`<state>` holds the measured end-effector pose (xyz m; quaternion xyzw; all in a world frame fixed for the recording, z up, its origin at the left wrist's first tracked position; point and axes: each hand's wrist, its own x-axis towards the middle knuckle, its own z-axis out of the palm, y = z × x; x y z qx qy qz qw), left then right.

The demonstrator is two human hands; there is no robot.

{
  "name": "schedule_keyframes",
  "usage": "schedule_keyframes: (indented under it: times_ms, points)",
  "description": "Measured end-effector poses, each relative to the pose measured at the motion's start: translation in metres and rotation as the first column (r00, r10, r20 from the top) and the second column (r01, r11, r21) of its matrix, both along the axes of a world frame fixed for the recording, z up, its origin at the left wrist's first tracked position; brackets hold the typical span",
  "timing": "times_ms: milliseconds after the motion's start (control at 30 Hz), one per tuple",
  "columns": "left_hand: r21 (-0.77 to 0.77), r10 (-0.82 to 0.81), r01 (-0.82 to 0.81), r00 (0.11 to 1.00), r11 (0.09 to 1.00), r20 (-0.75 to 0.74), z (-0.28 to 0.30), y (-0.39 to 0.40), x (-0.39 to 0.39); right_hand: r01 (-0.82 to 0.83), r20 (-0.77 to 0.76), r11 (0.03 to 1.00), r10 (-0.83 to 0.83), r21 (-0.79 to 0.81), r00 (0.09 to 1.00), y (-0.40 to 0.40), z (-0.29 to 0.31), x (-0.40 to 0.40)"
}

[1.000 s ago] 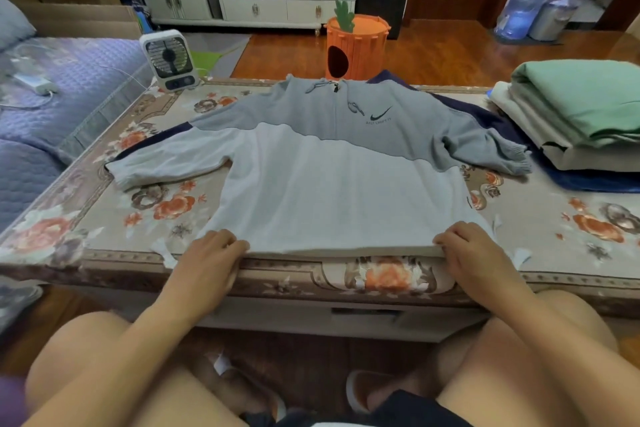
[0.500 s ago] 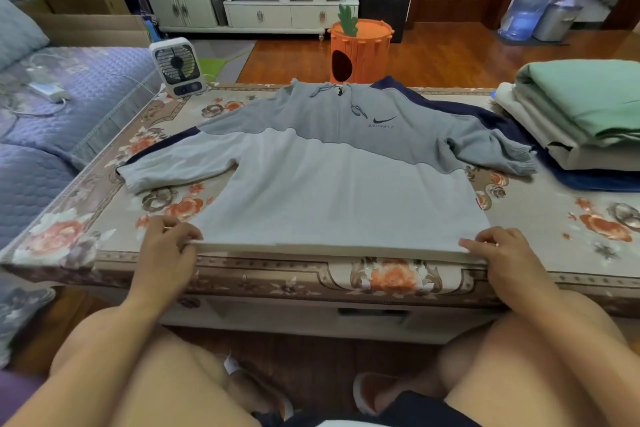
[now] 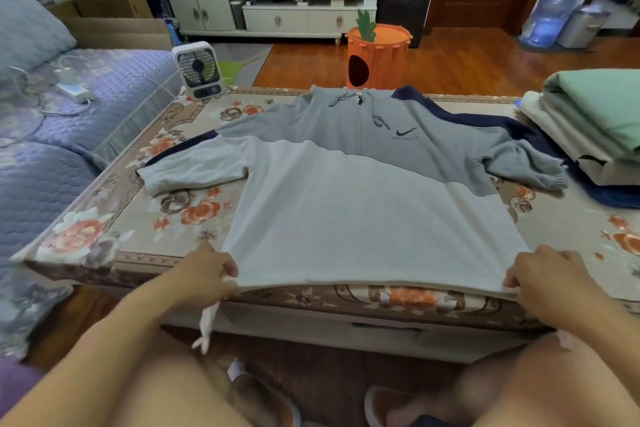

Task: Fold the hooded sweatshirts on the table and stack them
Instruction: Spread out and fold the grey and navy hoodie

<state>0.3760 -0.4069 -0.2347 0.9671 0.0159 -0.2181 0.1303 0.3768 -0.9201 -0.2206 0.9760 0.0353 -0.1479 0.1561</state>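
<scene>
Since 0.5 s ago we've lifted the hoodie (image 3: 363,218) hem off the bench (image 3: 114,225), left hand (image 3: 204,274) & right hand (image 3: 550,281) fingers pinching both corners; next, fold hem away from fingers toward hood.

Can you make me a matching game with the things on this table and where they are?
Things:
1. grey hooded sweatshirt
2. small fan
3. pile of folded clothes
4. left hand

Places:
A. at the table's far left corner
B. pinching the near left corner of the sweatshirt's hem
C. spread flat in the middle of the table
D. on the table's right side, a green piece on top

Pairs: 1-C, 2-A, 3-D, 4-B. The right hand has its own grip on the near right corner of the hem.
</scene>
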Motion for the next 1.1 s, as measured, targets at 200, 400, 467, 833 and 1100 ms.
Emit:
schedule_keyframes:
  times_ms: [200, 400, 467, 833, 1100]
  points:
    - [-0.321, 0.466, -0.383, 0.85, 0.866, 0.245, 0.031, 0.065, 0.079, -0.11, 0.034, 0.928, 0.104, 0.357, 0.994, 0.11, 0.038, 0.097]
    - [-0.074, 0.731, -0.748, 0.615, 0.659, 0.296, 0.004, 0.171, 0.195, -0.27, 0.05, 0.849, 0.278, 0.455, 0.959, 0.247, 0.018, 0.206]
    - [-0.078, 0.777, -0.795, 0.561, 0.602, 0.287, -0.012, 0.181, 0.219, -0.298, 0.082, 0.833, 0.295, 0.466, 0.952, 0.285, 0.005, 0.23]
    - [0.108, 0.593, -0.726, 0.63, 0.68, 0.501, -0.028, 0.256, 0.254, -0.259, 0.078, 0.882, 0.248, 0.393, 0.966, 0.341, -0.064, 0.278]
    - [-0.023, 0.106, -0.11, 0.849, 0.994, 0.518, -0.03, -0.019, 0.254, -0.168, 0.165, 0.711, 0.074, 0.683, 0.984, 0.326, -0.06, 0.271]
